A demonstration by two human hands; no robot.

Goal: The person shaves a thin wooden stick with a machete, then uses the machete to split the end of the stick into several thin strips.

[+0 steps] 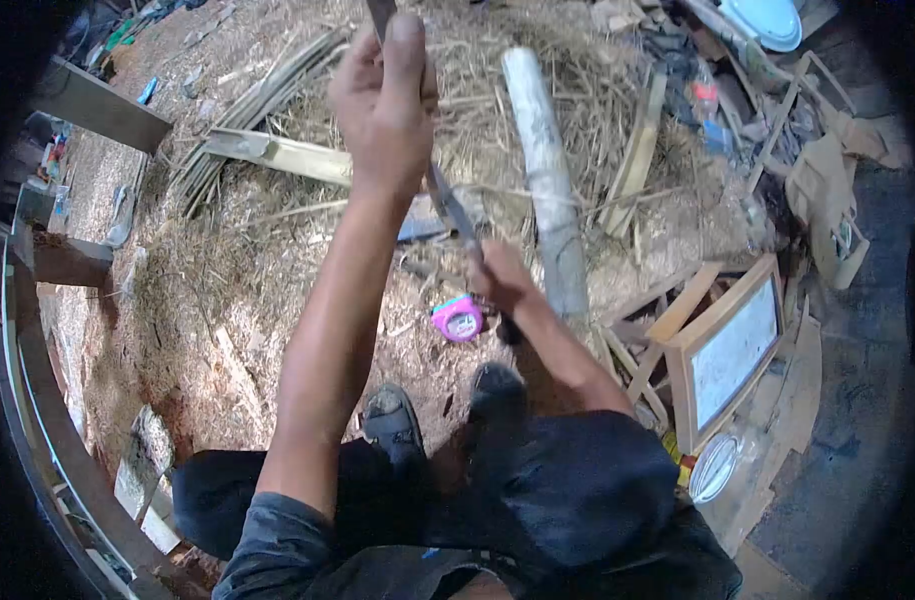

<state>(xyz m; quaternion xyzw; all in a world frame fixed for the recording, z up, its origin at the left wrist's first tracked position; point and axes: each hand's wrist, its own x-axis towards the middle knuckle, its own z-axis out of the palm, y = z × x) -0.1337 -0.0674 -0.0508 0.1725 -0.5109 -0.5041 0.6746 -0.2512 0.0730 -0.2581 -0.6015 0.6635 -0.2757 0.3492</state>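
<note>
My left hand is raised at the upper middle, its fingers closed around a narrow dark strip that sticks out above the thumb. Lower and to the right, my right hand grips a knife. The knife's blade slants up toward the left wrist, and a dark handle end shows below the fist. Whether blade and strip touch is hard to make out. Just left of my right hand, a pink and teal tape measure lies on the ground near my shoes.
Shavings and split strips cover the ground ahead, with a pale log across them. A wooden frame with a white panel stands at my right, beside a coil of white wire. Wooden rails line the left side.
</note>
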